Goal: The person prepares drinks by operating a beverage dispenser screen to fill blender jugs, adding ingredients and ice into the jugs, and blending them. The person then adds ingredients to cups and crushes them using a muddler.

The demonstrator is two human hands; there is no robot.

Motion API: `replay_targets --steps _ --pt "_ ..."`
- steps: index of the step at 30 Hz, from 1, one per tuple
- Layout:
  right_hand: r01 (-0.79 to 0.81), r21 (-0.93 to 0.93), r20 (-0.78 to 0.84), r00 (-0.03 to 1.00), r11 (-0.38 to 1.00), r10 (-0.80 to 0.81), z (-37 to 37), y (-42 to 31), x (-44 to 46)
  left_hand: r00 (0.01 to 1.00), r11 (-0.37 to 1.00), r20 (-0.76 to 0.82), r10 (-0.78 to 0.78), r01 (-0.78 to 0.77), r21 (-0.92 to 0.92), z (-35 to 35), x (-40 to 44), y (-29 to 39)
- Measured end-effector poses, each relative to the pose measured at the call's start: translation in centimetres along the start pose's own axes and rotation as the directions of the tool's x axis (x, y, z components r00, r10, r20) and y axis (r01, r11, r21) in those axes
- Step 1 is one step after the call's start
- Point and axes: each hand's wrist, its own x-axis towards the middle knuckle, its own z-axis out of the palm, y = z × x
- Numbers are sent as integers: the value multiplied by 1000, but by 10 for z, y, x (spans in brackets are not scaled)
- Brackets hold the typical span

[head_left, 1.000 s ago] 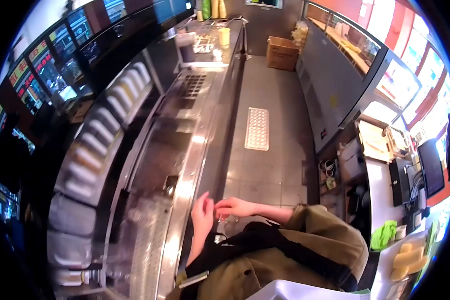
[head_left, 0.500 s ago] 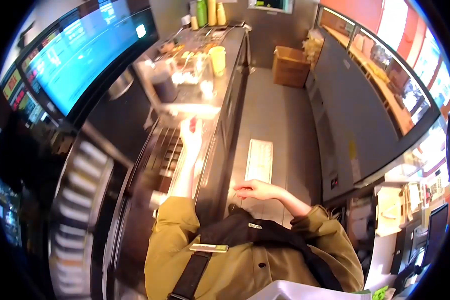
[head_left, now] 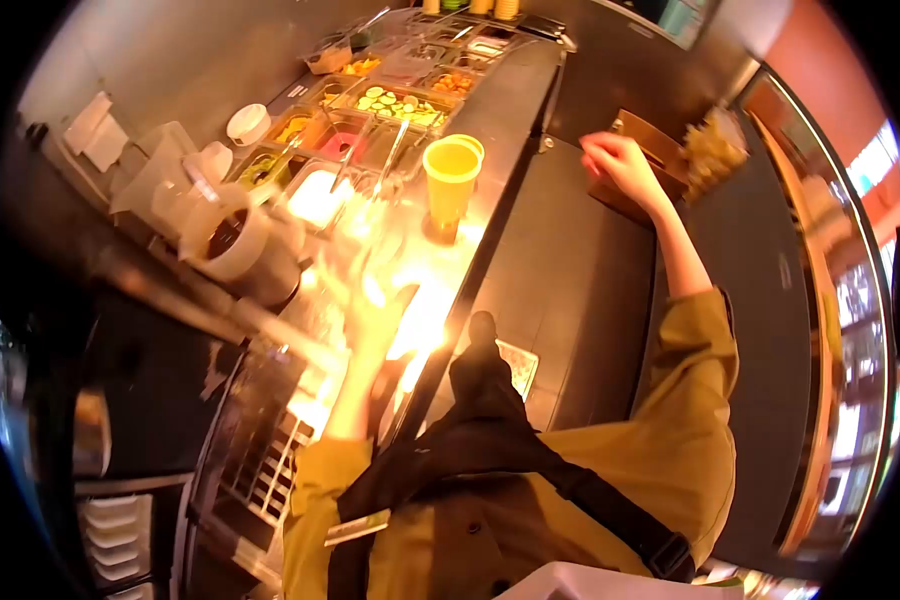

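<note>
Just nearer than the yellow cup (head_left: 451, 180), the left hand (head_left: 373, 322) blurs in glare, grip impossible to tell; right of the cup, the right hand (head_left: 618, 168) hangs released. Cup's upright on the worktop (head_left: 511, 108): low, steady wrist spares its rim.

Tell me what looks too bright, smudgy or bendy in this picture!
In the head view, white glare covers part of the counter beside the left hand, whose fingers look washed out; the right hand looks clearer; lines bend near the round picture's black edges.
</note>
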Motion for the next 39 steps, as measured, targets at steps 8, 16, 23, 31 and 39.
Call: replay_targets --steps 8,16,23,31,39 --pt "310 -538 388 917 784 -96 114 167 391 805 952 -515 -293 297 -77 62 16 -14" --pt "314 -280 343 915 907 -211 129 275 527 457 665 -887 62 644 378 98 34 35" --pt "393 -203 483 837 897 -257 132 262 597 418 477 -873 253 731 488 109 39 72" --pt "391 -466 305 913 794 -270 33 310 616 385 347 -895 226 826 444 111 57 70" --pt "946 -320 877 318 55 -362 73 362 586 498 338 -864 67 804 490 92 108 54"
